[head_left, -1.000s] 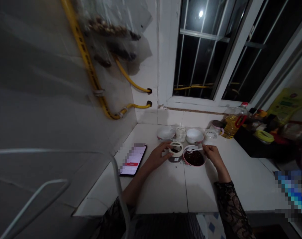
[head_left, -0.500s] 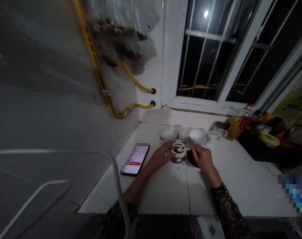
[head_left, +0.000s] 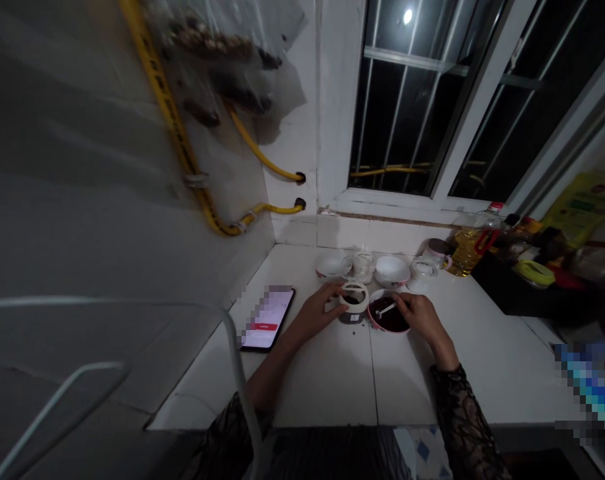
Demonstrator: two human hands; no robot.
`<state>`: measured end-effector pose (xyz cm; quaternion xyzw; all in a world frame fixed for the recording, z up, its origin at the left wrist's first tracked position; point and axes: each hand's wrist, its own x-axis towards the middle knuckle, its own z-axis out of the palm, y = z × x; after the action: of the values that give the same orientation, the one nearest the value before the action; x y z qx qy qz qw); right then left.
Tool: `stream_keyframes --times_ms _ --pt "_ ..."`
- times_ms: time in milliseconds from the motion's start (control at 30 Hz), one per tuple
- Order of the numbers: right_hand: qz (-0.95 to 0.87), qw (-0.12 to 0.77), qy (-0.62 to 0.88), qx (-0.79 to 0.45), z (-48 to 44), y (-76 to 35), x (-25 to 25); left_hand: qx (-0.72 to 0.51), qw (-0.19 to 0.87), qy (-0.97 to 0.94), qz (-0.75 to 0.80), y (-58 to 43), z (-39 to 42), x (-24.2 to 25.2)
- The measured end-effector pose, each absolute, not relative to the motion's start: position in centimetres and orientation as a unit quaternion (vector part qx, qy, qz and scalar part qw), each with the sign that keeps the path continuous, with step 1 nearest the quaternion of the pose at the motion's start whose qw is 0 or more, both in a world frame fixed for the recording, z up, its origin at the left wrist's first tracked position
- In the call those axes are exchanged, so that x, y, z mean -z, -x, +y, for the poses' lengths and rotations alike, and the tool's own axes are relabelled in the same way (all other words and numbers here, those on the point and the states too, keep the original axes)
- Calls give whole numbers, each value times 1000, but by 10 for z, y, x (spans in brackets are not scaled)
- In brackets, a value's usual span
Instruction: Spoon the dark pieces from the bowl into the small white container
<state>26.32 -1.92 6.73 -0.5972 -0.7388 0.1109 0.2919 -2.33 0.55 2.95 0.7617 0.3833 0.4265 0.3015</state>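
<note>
My left hand is closed around the side of a small jar with a white rim and dark contents, which stands on the counter. Between the fingertips of my right hand is the handle of a small white spoon. Its tip is over the dark contents of a bowl with a red-patterned outside, just right of the jar. Whether the spoon carries anything is too small to tell. A few dark specks lie on the counter in front of the jar.
Behind are a white bowl, a shallow dish and glass jars. A phone lies left of my left hand. An oil bottle and a black box stand at right. A white wire rack is nearby at left.
My right hand has carried the spoon from above the jar's mouth rightward to over the bowl. My left hand keeps its hold on the jar. The view has shifted slightly.
</note>
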Motion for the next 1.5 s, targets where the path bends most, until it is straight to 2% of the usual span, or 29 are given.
stream_keyframes --times_ms 433,1000,1100,1233,1400,1500 --pt "-644 407 603 -237 -15 -275 -69 -425 290 -768 381 24 8 -26" --pt "-599 451 597 -287 -8 -275 -63 -427 289 -769 377 24 6 -29" --pt "-592 495 586 -248 -8 -263 -66 -429 289 -770 373 24 6 -29" --pt "-633 528 555 -110 -16 -232 -68 -432 289 -769 372 24 7 -28" --pt "-783 397 475 58 -27 -206 -64 -429 284 -771 374 23 8 -26" --pt "-765 403 497 67 -27 -217 -65 -430 286 -768 379 23 7 -27"
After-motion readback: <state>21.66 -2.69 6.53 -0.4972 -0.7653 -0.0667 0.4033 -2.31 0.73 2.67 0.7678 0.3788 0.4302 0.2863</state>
